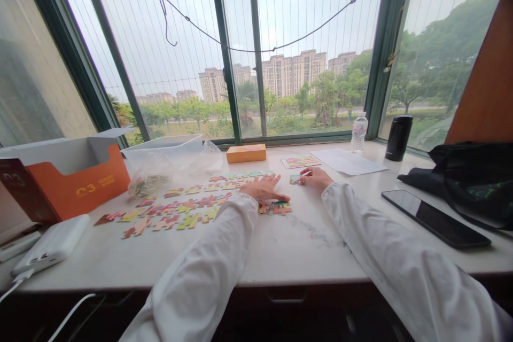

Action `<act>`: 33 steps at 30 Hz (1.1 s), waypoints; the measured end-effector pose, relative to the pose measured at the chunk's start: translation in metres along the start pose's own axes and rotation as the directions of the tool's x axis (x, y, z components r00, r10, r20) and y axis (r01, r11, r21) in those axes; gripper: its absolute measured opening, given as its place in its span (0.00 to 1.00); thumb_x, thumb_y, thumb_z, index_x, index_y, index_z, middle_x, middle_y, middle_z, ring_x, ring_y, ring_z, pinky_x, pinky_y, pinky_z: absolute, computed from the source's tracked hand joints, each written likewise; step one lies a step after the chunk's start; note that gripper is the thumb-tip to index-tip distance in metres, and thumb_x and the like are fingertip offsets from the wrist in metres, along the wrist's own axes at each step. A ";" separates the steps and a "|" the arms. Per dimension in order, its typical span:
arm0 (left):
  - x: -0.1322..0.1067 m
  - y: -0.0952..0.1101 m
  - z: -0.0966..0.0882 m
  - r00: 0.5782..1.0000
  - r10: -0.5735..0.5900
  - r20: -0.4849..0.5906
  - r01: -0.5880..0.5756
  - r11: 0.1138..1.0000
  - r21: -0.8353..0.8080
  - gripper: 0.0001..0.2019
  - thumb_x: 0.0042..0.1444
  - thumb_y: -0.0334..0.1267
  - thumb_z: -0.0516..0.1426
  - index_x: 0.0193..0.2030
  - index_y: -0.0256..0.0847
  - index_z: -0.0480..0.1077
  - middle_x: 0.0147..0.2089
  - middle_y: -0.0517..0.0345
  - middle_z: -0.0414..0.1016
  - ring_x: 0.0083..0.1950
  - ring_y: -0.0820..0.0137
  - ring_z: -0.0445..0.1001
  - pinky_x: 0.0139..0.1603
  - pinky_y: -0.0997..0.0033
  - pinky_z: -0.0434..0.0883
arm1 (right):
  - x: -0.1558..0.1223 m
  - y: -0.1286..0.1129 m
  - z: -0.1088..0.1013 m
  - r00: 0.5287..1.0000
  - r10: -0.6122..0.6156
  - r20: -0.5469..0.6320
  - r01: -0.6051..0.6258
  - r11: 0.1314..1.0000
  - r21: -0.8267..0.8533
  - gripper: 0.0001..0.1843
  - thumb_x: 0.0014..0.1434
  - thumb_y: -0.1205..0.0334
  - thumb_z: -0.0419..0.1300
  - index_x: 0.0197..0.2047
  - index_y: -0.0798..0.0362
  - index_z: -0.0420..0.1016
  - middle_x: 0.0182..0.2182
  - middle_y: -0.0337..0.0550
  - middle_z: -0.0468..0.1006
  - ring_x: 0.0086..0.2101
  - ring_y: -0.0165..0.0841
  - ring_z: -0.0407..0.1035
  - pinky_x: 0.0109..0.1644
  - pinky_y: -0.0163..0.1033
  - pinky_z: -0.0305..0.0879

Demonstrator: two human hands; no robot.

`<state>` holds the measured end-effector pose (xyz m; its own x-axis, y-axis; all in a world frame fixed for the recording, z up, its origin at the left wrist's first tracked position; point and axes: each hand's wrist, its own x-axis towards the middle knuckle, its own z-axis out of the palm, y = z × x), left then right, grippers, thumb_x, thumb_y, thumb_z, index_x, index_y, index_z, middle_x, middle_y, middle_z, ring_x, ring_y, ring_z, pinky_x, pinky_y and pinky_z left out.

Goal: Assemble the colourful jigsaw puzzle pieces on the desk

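My left hand [262,188] lies palm down over puzzle pieces, its fingers stretched out and apart; what is under the palm is hidden. Just below its thumb, a few puzzle pieces [282,208] lie together on the white table [296,256]. My right hand [317,178] is pinched at the edge of a small green and light-blue puzzle piece [295,179], close to the tabletop. Left of my hands, several rows of colourful puzzle pieces [190,204] are spread out. A printed picture card [300,162] rests beyond my right hand.
An orange box [246,153], a clear plastic tub [164,145] and a plastic bag of pieces [150,184] stand behind the rows. On the right are a paper sheet [347,162], a water bottle [359,132], a black tumbler [398,138] and a phone [435,218].
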<state>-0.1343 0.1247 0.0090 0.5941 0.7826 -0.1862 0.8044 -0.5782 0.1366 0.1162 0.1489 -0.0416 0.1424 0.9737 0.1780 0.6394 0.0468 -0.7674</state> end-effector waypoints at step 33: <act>0.001 0.004 -0.002 0.989 -0.085 -0.121 0.101 0.985 0.139 0.25 0.67 0.52 0.37 0.58 0.45 0.65 0.64 0.50 0.66 0.67 0.60 0.60 0.67 0.47 0.51 | -0.007 0.003 0.001 0.974 -0.199 0.109 0.224 0.922 -0.315 0.18 0.52 0.48 0.64 0.44 0.46 0.79 0.38 0.38 0.82 0.37 0.35 0.73 0.43 0.38 0.66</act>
<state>-0.1304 0.1240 0.0115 0.5196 0.8508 -0.0783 0.8524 -0.5225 -0.0197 0.1159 0.1420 -0.0456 -0.0711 0.9632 0.2591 0.8598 0.1908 -0.4736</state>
